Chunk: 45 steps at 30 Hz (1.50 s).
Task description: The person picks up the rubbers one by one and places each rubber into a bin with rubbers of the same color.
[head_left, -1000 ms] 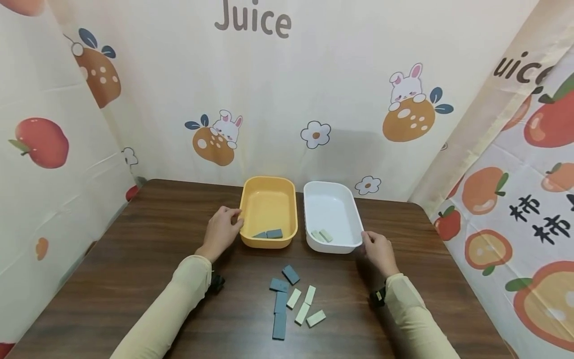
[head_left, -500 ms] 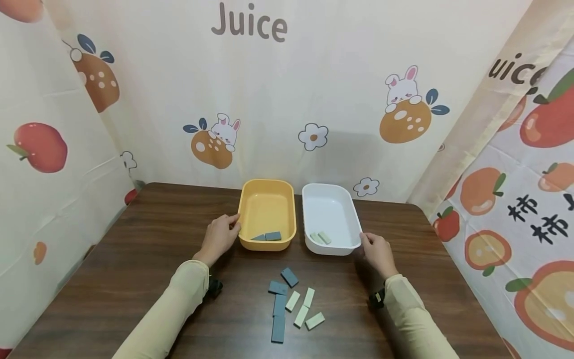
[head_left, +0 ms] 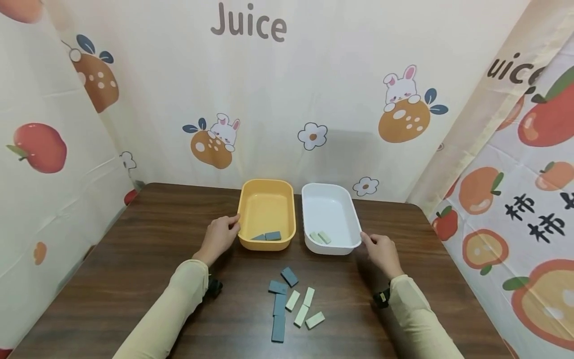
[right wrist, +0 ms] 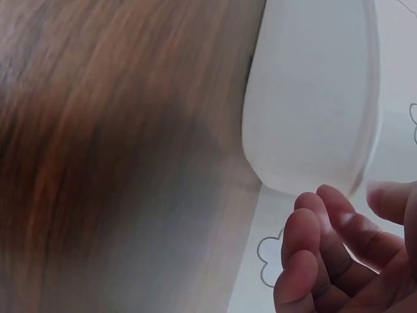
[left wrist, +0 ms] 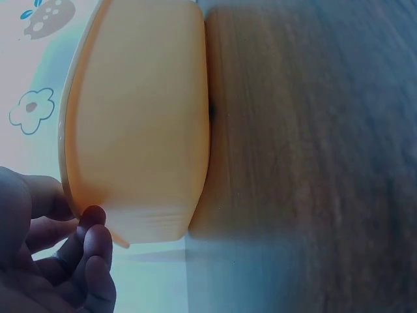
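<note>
My left hand (head_left: 219, 237) pinches the left rim of a yellow plastic tray (head_left: 267, 244); the left wrist view shows thumb and fingertips at that rim (left wrist: 70, 163). At the right side of a white plastic tray (head_left: 329, 249), my right hand (head_left: 381, 249) has its fingertips close to the near corner. In the right wrist view, a gap parts the thumb from the loosely bent fingers (right wrist: 352, 228) beside the white wall (right wrist: 313, 98). Two grey-blue blocks (head_left: 273, 236) lie in the yellow tray and two pale green blocks (head_left: 325, 237) in the white one.
Several grey-blue blocks (head_left: 278, 328) and several pale green blocks (head_left: 315, 320) lie loose on the brown wooden table (head_left: 188, 209), in front of the trays. A fruit-printed curtain (head_left: 269, 99) hangs behind the table, with more cloth at both sides.
My right hand has shifted slightly right, its fingers loosening from the white tray's rim. The left hand keeps its pinch. Both trays and the blocks stay put; the head view has tilted slightly.
</note>
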Each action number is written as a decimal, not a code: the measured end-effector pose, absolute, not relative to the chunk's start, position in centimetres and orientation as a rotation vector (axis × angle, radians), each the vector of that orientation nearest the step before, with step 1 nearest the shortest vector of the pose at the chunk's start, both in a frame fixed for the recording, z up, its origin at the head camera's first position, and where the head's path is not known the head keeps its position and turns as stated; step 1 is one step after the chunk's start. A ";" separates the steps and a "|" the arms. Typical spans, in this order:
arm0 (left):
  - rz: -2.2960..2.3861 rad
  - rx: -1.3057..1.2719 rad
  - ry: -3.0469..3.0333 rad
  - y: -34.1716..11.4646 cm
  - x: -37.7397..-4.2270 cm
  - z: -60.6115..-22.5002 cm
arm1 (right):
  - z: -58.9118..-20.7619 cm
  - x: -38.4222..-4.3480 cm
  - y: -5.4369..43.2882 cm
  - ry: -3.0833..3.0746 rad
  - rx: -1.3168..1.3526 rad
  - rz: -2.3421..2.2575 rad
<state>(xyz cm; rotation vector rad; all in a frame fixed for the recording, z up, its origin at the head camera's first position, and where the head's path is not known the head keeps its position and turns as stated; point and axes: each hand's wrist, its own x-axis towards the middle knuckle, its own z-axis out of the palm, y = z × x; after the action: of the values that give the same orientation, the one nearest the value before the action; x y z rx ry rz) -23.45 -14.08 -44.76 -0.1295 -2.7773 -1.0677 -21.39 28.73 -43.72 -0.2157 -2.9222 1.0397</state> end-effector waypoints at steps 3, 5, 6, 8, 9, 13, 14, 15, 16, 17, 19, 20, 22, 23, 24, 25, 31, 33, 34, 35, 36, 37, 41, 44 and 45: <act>-1.068 -0.130 -2.769 -14.2 -23.6 -44.8 | -43.4 -21.2 28.8 -2.900 -0.186 1.033; -1.069 -0.139 -2.765 -14.3 -23.7 -44.8 | -43.2 -21.2 28.8 -2.889 -0.159 1.024; -1.071 -0.139 -2.763 -14.3 -23.7 -44.8 | -43.2 -21.2 28.7 -2.885 -0.143 1.020; -1.066 -0.140 -2.765 -14.3 -23.8 -44.9 | -43.0 -21.1 28.6 -2.884 -0.109 1.024; -1.070 -0.137 -2.767 -14.4 -23.8 -44.9 | -42.9 -21.0 28.5 -2.887 -0.090 1.032; -1.069 -0.134 -2.769 -14.4 -23.7 -45.0 | -42.1 -20.6 28.0 -2.903 -0.040 1.082; -1.068 -0.136 -2.770 -14.4 -23.6 -45.0 | -41.9 -20.5 27.9 -2.906 -0.031 1.095; -1.066 -0.140 -2.767 -14.4 -23.6 -45.0 | -41.7 -20.4 27.7 -2.908 -0.019 1.107; -1.064 -0.143 -2.767 -14.4 -23.7 -45.1 | -41.4 -20.3 27.5 -2.909 -0.005 1.120; -1.066 -0.145 -2.766 -14.4 -23.7 -45.1 | -41.2 -20.2 27.3 -2.911 0.009 1.126; -1.068 -0.145 -2.772 -14.4 -23.7 -45.1 | -40.9 -20.1 26.8 -2.913 0.052 1.126; -1.067 -0.146 -2.775 -14.4 -23.7 -45.1 | -40.8 -20.0 26.5 -2.916 0.082 1.122; -1.071 -0.142 -2.773 -14.4 -23.7 -45.1 | -40.8 -19.8 26.0 -2.911 0.151 1.098; -1.071 -0.141 -2.769 -14.4 -23.7 -45.1 | -40.8 -19.7 25.8 -2.910 0.183 1.085; -1.069 -0.138 -2.760 -14.4 -23.7 -45.1 | -40.8 -19.7 25.5 -2.909 0.214 1.077; -1.068 -0.138 -2.758 -14.4 -23.7 -45.1 | -40.8 -19.6 25.3 -2.911 0.241 1.071; -1.086 -0.125 -2.772 -14.4 -23.6 -45.1 | -41.0 -19.0 24.3 -2.930 0.352 1.090; -1.082 -0.123 -2.776 -14.4 -23.6 -45.0 | -41.2 -18.9 24.0 -2.933 0.388 1.091; -1.083 -0.116 -2.776 -14.4 -23.6 -45.0 | -41.3 -18.8 23.9 -2.932 0.419 1.088; -1.079 -0.114 -2.775 -14.4 -23.6 -45.0 | -41.5 -18.8 23.8 -2.931 0.449 1.084; -1.075 -0.112 -2.775 -14.4 -23.6 -45.0 | -41.6 -18.8 23.6 -2.930 0.479 1.081; -1.073 -0.113 -2.777 -14.4 -23.6 -45.1 | -41.8 -18.7 23.5 -2.929 0.500 1.081; -1.086 -0.098 -2.783 -14.3 -23.5 -45.1 | -42.3 -18.5 23.1 -2.927 0.633 1.045; -1.097 -0.098 -2.789 -14.3 -23.5 -45.0 | -42.6 -18.3 22.8 -2.934 0.735 1.015; -1.101 -0.093 -2.789 -14.3 -23.5 -44.9 | -42.7 -18.2 22.7 -2.940 0.762 1.011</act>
<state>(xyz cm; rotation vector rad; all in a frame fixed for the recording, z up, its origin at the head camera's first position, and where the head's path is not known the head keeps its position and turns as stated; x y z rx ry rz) -23.50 -14.30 -44.91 -0.0935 -2.7892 -1.1009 -18.24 22.69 -42.72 0.7617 -2.9398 1.0113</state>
